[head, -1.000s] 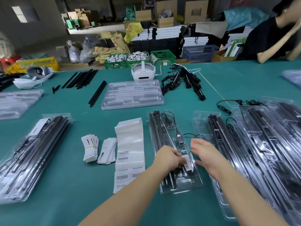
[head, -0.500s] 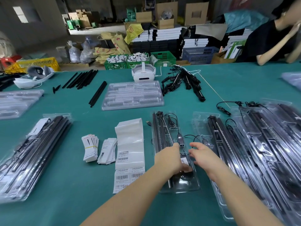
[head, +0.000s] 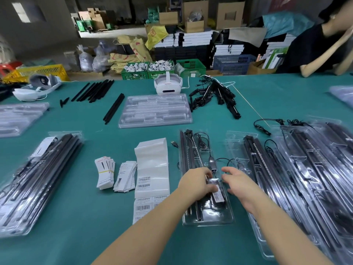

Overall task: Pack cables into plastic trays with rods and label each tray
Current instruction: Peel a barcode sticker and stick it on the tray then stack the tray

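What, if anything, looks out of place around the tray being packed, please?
A USB plug lies on the green table, outside the left edge of the tray instead of tucked inside with the cable.

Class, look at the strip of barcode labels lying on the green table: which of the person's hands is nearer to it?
Left. The left hand rests on the tray just right of the barcode label strip; the right hand is farther right, across the tray.

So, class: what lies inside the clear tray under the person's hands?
Inside the clear tray: black rods, a coiled cable and a black adapter. The left hand hides the rods' middle.
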Action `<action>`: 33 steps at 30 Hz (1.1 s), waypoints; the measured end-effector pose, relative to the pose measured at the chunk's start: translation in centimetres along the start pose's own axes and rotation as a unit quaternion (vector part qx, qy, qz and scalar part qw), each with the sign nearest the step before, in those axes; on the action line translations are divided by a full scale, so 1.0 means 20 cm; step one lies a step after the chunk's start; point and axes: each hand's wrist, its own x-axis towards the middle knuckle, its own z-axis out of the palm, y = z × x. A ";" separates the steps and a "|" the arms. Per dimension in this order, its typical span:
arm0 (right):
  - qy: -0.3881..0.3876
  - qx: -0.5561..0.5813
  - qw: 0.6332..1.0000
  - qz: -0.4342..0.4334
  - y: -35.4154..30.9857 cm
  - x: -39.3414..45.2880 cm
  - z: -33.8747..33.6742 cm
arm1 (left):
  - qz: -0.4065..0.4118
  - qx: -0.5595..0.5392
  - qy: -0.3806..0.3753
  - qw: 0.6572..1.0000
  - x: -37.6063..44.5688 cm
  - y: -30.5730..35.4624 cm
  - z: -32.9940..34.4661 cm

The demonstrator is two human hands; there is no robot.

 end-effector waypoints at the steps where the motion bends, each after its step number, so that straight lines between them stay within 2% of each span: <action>1: 0.001 0.014 1.000 0.003 0.00 0.00 0.00 | 0.008 0.001 -0.013 1.000 -0.01 -0.01 0.00; 4: 0.009 0.088 0.996 0.016 -0.03 0.00 0.01 | 0.043 0.059 -0.032 0.997 -0.05 -0.03 0.01; 7: 0.026 0.159 0.986 0.040 -0.06 0.00 0.01 | 0.071 0.085 -0.009 0.994 -0.10 -0.04 0.03; 9: 0.036 0.180 0.981 0.055 -0.08 0.01 0.01 | 0.079 0.045 0.020 0.996 -0.13 -0.06 0.03; 12: 0.038 0.245 0.966 0.076 -0.12 0.01 -0.01 | 0.062 -0.073 0.092 0.991 -0.15 -0.11 0.00; 15: -0.020 0.303 0.949 0.082 -0.17 -0.02 -0.02 | 0.017 -0.185 0.127 0.974 -0.16 -0.14 -0.06; 19: -0.075 0.309 0.947 0.045 -0.23 -0.05 0.04 | -0.039 -0.254 0.100 0.961 -0.18 -0.08 -0.21; 23: -0.109 0.291 0.950 -0.034 -0.27 -0.10 0.16 | -0.098 -0.343 0.001 0.934 -0.22 -0.04 -0.43; 27: -0.152 0.342 0.924 -0.077 -0.26 -0.12 0.27 | -0.136 -0.358 -0.028 0.923 -0.25 -0.11 -0.58; 29: -0.085 0.296 0.946 -0.105 -0.23 -0.10 0.31 | -0.143 -0.381 0.004 0.913 -0.27 -0.20 -0.64; 31: 0.037 0.193 0.970 -0.142 -0.17 -0.07 0.33 | -0.148 -0.391 0.050 0.907 -0.28 -0.29 -0.70; 33: 0.119 0.118 0.971 -0.169 -0.12 -0.04 0.34 | -0.144 -0.388 0.097 0.905 -0.32 -0.39 -0.78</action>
